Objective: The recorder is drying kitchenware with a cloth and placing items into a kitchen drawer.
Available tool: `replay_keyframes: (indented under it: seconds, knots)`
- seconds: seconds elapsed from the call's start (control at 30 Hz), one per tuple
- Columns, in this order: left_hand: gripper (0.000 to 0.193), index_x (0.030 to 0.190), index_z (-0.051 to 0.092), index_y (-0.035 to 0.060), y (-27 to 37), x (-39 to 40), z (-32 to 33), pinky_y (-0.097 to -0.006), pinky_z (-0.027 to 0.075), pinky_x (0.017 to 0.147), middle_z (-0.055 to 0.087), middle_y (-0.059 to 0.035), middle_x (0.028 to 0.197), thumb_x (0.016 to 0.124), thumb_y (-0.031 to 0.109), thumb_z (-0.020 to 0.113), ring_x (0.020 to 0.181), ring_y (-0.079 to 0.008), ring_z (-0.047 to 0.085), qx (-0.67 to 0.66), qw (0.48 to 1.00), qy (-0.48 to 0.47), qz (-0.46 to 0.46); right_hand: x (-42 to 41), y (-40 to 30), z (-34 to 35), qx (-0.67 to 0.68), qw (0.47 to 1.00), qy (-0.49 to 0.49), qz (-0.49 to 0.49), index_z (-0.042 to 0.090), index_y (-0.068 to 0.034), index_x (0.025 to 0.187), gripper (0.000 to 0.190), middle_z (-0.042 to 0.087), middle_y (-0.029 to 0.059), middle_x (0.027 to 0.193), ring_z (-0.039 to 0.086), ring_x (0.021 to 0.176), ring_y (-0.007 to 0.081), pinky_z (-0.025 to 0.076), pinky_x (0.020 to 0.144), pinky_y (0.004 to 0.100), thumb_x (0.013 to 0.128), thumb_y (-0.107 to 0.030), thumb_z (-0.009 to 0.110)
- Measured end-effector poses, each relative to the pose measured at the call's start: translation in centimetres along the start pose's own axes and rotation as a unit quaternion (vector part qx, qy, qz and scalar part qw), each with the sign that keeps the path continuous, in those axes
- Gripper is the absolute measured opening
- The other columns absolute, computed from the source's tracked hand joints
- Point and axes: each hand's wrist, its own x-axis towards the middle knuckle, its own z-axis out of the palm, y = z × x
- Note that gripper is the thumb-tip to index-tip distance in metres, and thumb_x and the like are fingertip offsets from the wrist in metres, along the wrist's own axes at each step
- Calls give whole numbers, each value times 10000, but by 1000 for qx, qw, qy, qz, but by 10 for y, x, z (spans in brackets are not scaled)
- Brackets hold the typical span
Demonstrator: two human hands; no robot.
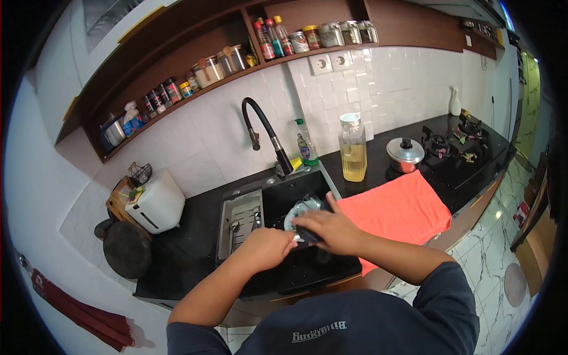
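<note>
Over the black sink (279, 193), my left hand (268, 248) is closed around the pale, shiny end of a utensil (298, 238). Against it, my right hand (339, 228) grips a dark rounded object (309, 234), too blurred to name; it could be a handle or a scrubber. Glassware and a pale round dish (295, 213) lie in the basin just beyond my fingers, partly hidden by them. To the left, a metal drainer tray (242, 222) sits in the sink with several spoons (234, 225) in it.
A black faucet (262, 117) arches over the sink, beside a dish soap bottle (306, 144) and a yellow sponge (293, 165). Rightward stand a glass pitcher of yellow liquid (353, 155), a lidded pot (405, 153), an orange cloth (395, 208) and a gas hob (457, 144). A white appliance (157, 202) stands left.
</note>
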Motion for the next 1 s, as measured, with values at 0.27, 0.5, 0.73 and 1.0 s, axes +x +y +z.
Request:
replay_keyframes:
  seconds: [0.27,0.5,0.73,1.0]
  knots:
    - [268,795,530,62,-25,-49,-7,-448,449,558,586,-155,652,867,310,458,624,-353,583,24,999,-24,5,33,-6,27,60,989,-135,-24,555,-119,972,327,613,120,770,601,702,316,453,586,408,710,-275,673]
    - [260,807,538,55,-66,-91,0,-434,430,571,566,-143,658,866,298,468,656,-361,562,-75,988,131,-20,71,-15,18,276,956,-46,91,563,-24,906,336,575,94,763,561,696,184,440,662,268,704,-235,730]
    - [230,781,557,25,-81,-105,26,-392,423,551,553,-187,649,852,234,491,635,-374,561,-285,910,295,-57,115,-63,49,611,695,300,230,524,-34,912,235,561,7,770,546,692,80,463,642,226,766,-133,678]
    - [195,844,525,22,-98,-110,70,-433,428,557,566,-194,672,874,209,482,667,-405,565,-359,859,359,-67,163,-127,89,712,512,378,297,510,-68,924,243,573,30,800,582,700,136,496,636,282,829,-269,606]
